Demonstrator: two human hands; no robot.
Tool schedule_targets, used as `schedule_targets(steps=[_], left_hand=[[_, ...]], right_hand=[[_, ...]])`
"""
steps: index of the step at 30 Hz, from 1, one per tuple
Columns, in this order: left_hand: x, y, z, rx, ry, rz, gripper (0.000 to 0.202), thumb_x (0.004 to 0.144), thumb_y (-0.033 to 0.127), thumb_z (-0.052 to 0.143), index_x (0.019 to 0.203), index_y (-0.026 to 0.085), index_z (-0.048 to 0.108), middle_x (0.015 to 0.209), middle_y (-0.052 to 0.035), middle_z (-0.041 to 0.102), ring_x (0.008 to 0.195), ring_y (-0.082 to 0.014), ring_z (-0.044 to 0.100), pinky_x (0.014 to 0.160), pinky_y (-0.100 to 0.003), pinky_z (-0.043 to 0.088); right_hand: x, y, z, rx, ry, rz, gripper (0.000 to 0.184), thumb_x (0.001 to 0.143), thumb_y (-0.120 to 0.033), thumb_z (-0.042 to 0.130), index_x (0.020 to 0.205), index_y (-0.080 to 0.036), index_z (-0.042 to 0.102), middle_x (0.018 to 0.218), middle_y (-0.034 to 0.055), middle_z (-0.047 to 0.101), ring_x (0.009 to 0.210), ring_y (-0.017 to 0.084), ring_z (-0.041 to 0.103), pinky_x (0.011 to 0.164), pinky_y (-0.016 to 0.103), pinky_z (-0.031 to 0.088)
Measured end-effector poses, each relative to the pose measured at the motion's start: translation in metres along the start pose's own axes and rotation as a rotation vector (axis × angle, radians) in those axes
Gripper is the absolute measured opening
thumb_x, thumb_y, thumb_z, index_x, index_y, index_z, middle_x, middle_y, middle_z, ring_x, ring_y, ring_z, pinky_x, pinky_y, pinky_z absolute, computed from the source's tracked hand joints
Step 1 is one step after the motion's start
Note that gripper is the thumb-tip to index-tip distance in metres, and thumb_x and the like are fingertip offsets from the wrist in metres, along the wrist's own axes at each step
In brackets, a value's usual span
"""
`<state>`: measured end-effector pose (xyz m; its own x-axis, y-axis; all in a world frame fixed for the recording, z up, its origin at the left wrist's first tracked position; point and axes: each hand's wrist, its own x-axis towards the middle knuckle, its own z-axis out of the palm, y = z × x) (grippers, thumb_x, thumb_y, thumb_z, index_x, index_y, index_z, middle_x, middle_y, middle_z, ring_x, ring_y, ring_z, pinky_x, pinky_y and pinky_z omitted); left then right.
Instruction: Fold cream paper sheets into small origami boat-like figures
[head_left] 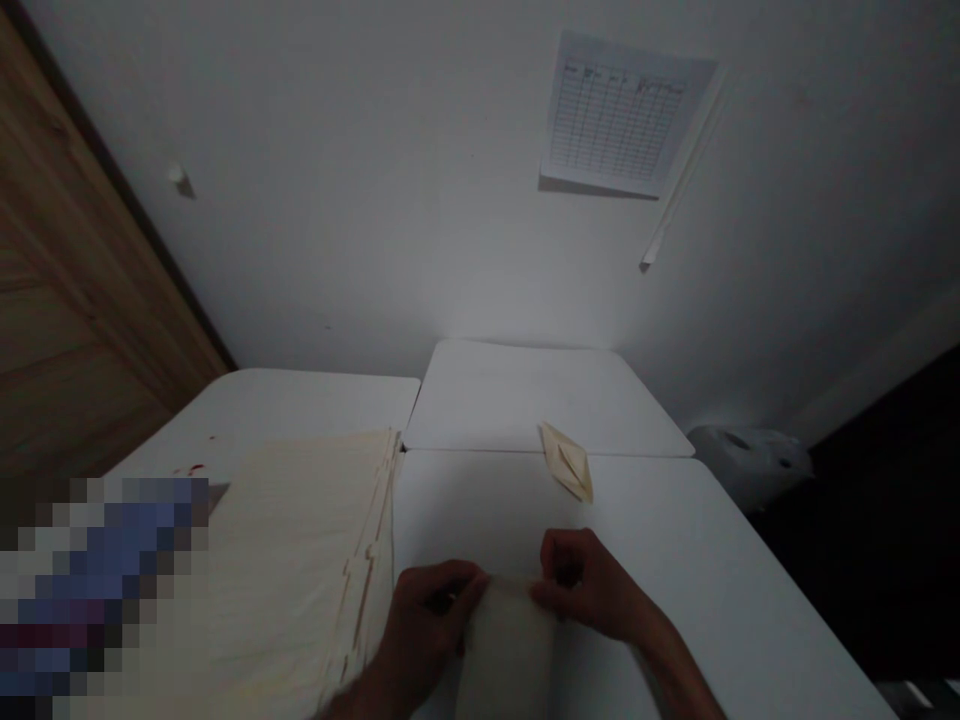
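Note:
A pale sheet of paper (506,650) hangs down toward me from its top edge, and both hands pinch that edge. My left hand (431,625) grips the sheet's left corner. My right hand (581,585) grips the right corner, its fingers curled over the paper. Just left of my left hand lies a thick stack of cream paper (292,570) with uneven, layered right edges. A small folded paper boat (568,462) lies on its side on the white table (480,500), beyond my right hand and apart from it.
Several white tables (525,395) meet in a seam behind the paper boat. A pixelated blue patch (97,590) hides the lower left. A wooden door (82,280) stands left, a chart (619,115) hangs on the white wall, and a whitish object (750,465) sits right.

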<state>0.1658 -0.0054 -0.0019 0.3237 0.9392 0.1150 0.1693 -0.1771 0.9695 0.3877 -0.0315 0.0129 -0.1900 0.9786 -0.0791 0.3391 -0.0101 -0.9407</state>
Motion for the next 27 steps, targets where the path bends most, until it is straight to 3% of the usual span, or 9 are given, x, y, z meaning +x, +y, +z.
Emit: schedule_targets(steps=[7, 12, 18, 27], left_hand=[[0.0014, 0.0024, -0.0008, 0.104, 0.025, 0.045, 0.026, 0.08, 0.036, 0.061, 0.063, 0.017, 0.069, 0.057, -0.001, 0.064, 0.052, -0.0132, 0.058, 0.048, -0.018, 0.045], [0.0006, 0.0042, -0.0011, 0.105, -0.03, 0.027, 0.029, 0.081, 0.036, 0.06, 0.061, 0.017, 0.068, 0.056, -0.001, 0.063, 0.052, -0.0131, 0.057, 0.048, -0.018, 0.044], [0.0016, 0.0018, -0.001, 0.009, 0.012, -0.044, 0.029, 0.08, 0.04, 0.061, 0.063, 0.017, 0.069, 0.052, 0.001, 0.058, 0.041, -0.0095, 0.048, 0.034, -0.014, 0.037], [-0.0019, 0.0032, -0.002, -0.005, 0.116, -0.003, 0.026, 0.079, 0.04, 0.063, 0.067, 0.019, 0.071, 0.05, 0.0011, 0.062, 0.039, -0.0114, 0.054, 0.035, -0.016, 0.043]], right_hand=[[-0.0031, 0.0028, -0.0056, 0.091, -0.118, 0.101, 0.015, 0.072, -0.013, 0.066, 0.069, -0.016, 0.051, 0.053, -0.0043, 0.057, 0.046, 0.008, 0.052, 0.042, 0.015, 0.034], [-0.0013, 0.0045, -0.0082, 0.235, -0.213, 0.13, 0.018, 0.069, -0.016, 0.071, 0.067, -0.015, 0.053, 0.054, -0.0033, 0.059, 0.047, 0.009, 0.056, 0.043, 0.015, 0.04], [0.0034, 0.0043, -0.0071, 0.321, -0.023, 0.052, 0.025, 0.067, -0.02, 0.076, 0.072, -0.016, 0.052, 0.059, -0.0029, 0.061, 0.049, 0.011, 0.059, 0.046, 0.019, 0.045], [0.0042, 0.0026, -0.0068, 0.274, 0.073, -0.002, 0.029, 0.07, -0.03, 0.077, 0.078, -0.017, 0.053, 0.064, -0.0007, 0.064, 0.055, 0.012, 0.06, 0.051, 0.021, 0.046]])
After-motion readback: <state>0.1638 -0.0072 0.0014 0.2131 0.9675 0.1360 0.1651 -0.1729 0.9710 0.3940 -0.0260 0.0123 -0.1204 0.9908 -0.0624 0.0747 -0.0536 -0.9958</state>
